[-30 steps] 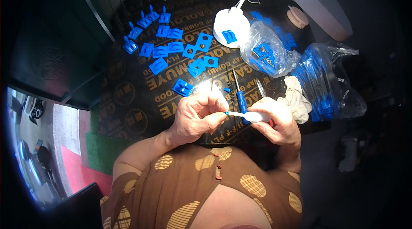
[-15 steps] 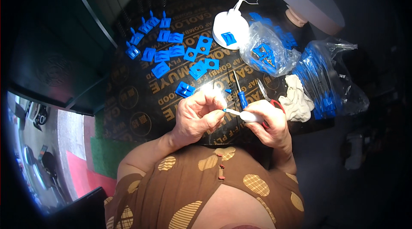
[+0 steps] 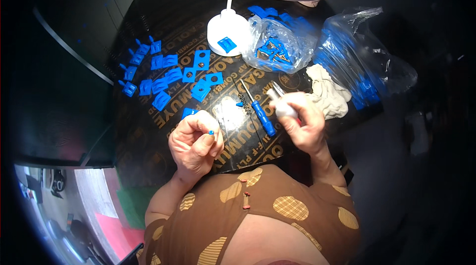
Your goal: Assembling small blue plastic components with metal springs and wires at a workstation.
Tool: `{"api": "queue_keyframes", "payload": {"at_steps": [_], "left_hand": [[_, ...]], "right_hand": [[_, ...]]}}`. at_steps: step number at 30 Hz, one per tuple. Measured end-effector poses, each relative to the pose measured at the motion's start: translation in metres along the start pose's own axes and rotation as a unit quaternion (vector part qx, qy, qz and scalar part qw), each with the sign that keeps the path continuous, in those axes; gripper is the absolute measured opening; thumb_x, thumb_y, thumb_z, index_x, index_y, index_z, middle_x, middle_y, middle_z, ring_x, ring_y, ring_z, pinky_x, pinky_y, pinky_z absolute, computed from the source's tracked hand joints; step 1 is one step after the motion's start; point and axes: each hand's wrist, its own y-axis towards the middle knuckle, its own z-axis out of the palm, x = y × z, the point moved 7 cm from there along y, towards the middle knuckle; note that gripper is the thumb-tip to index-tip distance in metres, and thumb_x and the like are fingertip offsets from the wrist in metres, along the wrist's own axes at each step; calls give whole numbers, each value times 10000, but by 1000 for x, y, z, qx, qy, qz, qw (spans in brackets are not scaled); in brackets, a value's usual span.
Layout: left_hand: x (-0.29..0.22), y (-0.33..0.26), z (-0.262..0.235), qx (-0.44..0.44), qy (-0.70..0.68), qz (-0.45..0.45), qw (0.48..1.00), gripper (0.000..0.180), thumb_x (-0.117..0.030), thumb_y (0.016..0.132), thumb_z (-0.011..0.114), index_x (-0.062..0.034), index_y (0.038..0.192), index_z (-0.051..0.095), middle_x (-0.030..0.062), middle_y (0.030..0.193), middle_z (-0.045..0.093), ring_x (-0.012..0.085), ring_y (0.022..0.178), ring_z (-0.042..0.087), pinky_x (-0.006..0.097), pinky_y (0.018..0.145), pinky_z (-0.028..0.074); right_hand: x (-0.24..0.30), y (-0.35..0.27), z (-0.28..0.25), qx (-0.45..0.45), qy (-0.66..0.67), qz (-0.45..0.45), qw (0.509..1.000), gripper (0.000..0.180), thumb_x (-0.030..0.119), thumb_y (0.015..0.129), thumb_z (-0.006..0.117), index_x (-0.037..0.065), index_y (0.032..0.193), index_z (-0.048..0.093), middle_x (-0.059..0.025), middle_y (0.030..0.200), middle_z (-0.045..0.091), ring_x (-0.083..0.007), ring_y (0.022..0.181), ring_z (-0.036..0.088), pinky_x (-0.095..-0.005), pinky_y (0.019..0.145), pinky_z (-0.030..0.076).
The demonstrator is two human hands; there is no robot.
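My left hand (image 3: 194, 141) is curled over the front of the dark table (image 3: 163, 27), pinching a tiny blue part (image 3: 210, 132) between thumb and fingers. My right hand (image 3: 303, 121) grips a white-handled tool (image 3: 280, 105) whose metal tip points up and away. A blue-handled screwdriver (image 3: 259, 111) lies on the table between my two hands. The hands are apart and do not touch.
Several blue plastic pieces (image 3: 168, 74) are spread over the table's left part. A white lamp base (image 3: 228, 32) with a blue piece on it stands at the back. Clear bags of blue parts (image 3: 277, 41) (image 3: 357, 61) and a white cloth (image 3: 325, 94) lie to the right.
My hands were joined together around the white tool and a small part; now they have drawn apart, the right taking the tool to the right, the left keeping the tiny blue part.
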Motion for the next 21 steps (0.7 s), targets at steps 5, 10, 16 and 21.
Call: {"api": "queue_keyframes", "payload": {"at_steps": [5,10,16,21], "left_hand": [[0,0,-3,12,23,13,1000,136,-66,880,622,-11,870,498,93,759,499,112,495,454,224,392,401],[0,-2,-5,9,52,23,998,154,-65,872,645,-8,880,503,100,769,512,122,500,471,227,391,405],[1,-5,-7,13,40,18,999,105,46,845,597,28,925,532,108,840,543,123,586,522,242,491,421],[-3,-4,-5,28,61,35,997,101,44,861,592,29,944,535,100,857,541,114,615,528,234,514,429]], "right_hand": [[-58,-9,-35,-135,93,145,976,200,11,849,640,-36,1037,590,-70,929,580,-117,810,561,-241,719,462],[-108,-17,-49,-145,22,221,964,239,12,851,648,-70,1061,569,-30,817,603,-61,694,560,-225,591,463],[-113,-6,-47,-88,-111,223,964,253,72,822,674,-59,1020,585,-87,773,624,-111,598,567,-270,554,463],[-119,-11,-45,-35,-162,281,945,304,125,810,687,-66,1025,587,-140,856,634,-171,679,614,-313,611,480]]}}
